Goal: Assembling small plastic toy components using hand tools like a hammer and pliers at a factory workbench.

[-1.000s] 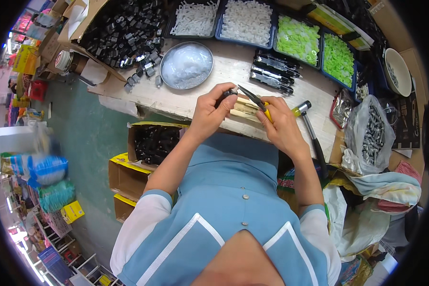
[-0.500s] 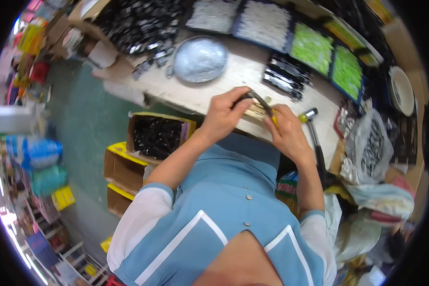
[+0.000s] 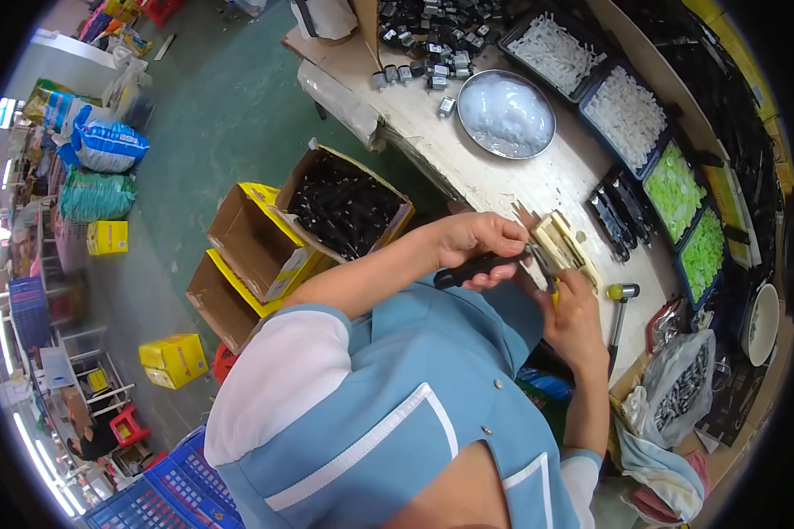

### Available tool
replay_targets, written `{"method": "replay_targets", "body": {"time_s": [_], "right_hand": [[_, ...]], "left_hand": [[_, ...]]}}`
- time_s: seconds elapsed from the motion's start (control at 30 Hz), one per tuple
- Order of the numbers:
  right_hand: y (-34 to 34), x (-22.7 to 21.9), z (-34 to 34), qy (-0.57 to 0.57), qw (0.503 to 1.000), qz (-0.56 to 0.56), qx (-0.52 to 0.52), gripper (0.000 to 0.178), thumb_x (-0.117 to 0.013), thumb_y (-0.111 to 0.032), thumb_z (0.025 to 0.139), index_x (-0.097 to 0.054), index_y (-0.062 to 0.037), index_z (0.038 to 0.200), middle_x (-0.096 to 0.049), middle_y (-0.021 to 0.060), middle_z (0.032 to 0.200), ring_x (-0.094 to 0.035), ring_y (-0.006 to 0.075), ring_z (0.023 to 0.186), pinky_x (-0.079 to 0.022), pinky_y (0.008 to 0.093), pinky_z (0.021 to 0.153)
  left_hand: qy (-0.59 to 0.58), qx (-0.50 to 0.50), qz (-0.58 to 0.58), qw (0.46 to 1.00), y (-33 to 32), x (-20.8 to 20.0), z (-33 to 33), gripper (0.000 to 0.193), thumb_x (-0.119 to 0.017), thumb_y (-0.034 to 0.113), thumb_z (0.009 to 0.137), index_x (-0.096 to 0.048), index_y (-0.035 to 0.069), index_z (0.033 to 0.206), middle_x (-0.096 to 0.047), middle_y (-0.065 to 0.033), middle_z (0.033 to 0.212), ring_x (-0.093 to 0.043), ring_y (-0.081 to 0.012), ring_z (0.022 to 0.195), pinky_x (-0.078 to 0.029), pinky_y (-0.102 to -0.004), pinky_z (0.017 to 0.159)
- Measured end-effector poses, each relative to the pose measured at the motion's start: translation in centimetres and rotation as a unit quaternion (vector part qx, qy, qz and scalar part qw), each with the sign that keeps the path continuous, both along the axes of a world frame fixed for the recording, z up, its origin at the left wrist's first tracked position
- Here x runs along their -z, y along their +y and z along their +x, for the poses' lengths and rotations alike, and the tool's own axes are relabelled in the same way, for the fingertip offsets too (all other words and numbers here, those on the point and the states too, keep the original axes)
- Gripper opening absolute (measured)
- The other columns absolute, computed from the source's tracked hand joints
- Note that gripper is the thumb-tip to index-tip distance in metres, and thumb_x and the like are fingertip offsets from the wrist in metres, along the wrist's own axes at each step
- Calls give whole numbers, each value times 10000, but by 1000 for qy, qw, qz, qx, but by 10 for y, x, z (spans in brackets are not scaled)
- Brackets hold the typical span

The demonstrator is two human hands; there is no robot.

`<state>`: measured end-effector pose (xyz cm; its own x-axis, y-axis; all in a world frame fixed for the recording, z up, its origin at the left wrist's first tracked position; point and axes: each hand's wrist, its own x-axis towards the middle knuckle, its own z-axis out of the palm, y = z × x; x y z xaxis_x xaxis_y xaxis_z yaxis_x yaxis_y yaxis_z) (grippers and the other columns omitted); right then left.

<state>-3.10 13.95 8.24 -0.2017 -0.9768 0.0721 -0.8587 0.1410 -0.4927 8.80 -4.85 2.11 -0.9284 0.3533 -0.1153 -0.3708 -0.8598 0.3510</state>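
My left hand (image 3: pixel 481 247) is closed around a slim black handle-like part (image 3: pixel 472 270), held over the front edge of the workbench. In my right hand (image 3: pixel 575 319) is a yellow-handled tool (image 3: pixel 554 286) that looks like pliers; its metal jaws reach to the tip of the black part. Just beyond both hands, a cream slotted block (image 3: pixel 565 247) lies on the bench. A hammer (image 3: pixel 622 304) with a yellow-and-black head rests to the right of my right hand. Several glossy black parts (image 3: pixel 620 213) lie in a row past the block.
Along the back of the bench (image 3: pixel 432 145) stand trays of white pieces (image 3: pixel 626 115) and green pieces (image 3: pixel 675 194). A round metal dish (image 3: pixel 506 115) sits near small black parts. An open box (image 3: pixel 340 203) of black handles stands left, beside cartons (image 3: pixel 256 238). A bag (image 3: pixel 679 388) of metal pieces is at right.
The view has swung, so the bench now sits farther right. My hands have come off the cream block toward the bench edge, and the black part now points at the tool's jaws.
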Motion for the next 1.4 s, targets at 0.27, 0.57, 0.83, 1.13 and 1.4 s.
{"method": "replay_targets", "body": {"time_s": [0.27,0.57,0.83,1.13,1.4], "right_hand": [[17,13,-8,-55,992,-59,102,149,-589,-79,795,-547,61,820,-552,179,1008,-522,343,859,-431,383,743],[66,15,-38,-89,956,-90,266,177,-582,-113,821,-556,62,818,-561,177,964,-527,341,844,-431,374,737],[82,11,-38,-57,946,-106,300,200,-584,-127,820,-560,71,823,-560,172,954,-526,329,856,-434,370,742],[73,16,-46,-66,937,-113,324,202,-585,-122,815,-565,78,836,-560,174,963,-528,329,872,-431,371,762],[17,14,-45,-58,963,-118,235,234,-557,-154,829,-560,76,873,-551,172,947,-504,329,882,-416,389,787]], "left_hand": [[-2,-85,-854,513,-49,71,67,275,-584,301,777,-644,127,981,-620,-114,725,-616,-240,680,-488,-372,576],[154,-229,-781,560,-4,-33,-61,140,-695,186,706,-662,61,759,-541,-85,665,-516,-226,607,-416,-317,570],[344,-113,-899,245,76,7,-189,155,-670,181,634,-645,95,761,-476,-118,947,-406,-285,950,-314,-383,750],[141,-282,-467,826,5,-21,-147,254,-465,69,875,-469,6,1121,-584,-111,953,-592,-214,895,-464,-327,835],[60,-247,-455,853,20,-32,-88,292,-473,220,925,-408,58,1159,-513,-9,738,-486,-49,589,-409,-183,507]]}}
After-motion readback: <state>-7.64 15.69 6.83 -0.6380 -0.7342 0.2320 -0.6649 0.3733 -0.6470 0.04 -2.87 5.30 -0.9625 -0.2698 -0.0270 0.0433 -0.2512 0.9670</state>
